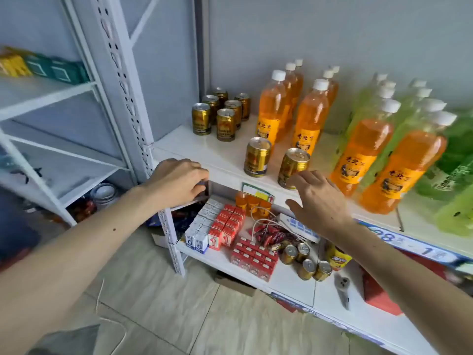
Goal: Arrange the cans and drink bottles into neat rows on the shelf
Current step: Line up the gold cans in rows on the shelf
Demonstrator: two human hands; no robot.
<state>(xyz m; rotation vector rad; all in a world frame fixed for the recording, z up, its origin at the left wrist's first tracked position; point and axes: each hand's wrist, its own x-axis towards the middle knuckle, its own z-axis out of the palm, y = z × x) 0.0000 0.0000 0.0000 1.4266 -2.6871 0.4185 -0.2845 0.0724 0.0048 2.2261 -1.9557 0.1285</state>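
Observation:
On the white shelf, several gold cans stand in two rows at the back left. Two more gold cans stand near the front edge: one on the left, one on the right. Orange drink bottles stand in rows behind them, with two more orange bottles at the front right and green bottles behind. My right hand hovers open just in front of the right-hand front can, not touching it. My left hand grips the shelf's front edge near the upright post.
The lower shelf holds small white and red cartons, several gold cans, red snack packets and a yellow bag. A white perforated post stands at left, with another rack beyond it. Grey tiled floor lies below.

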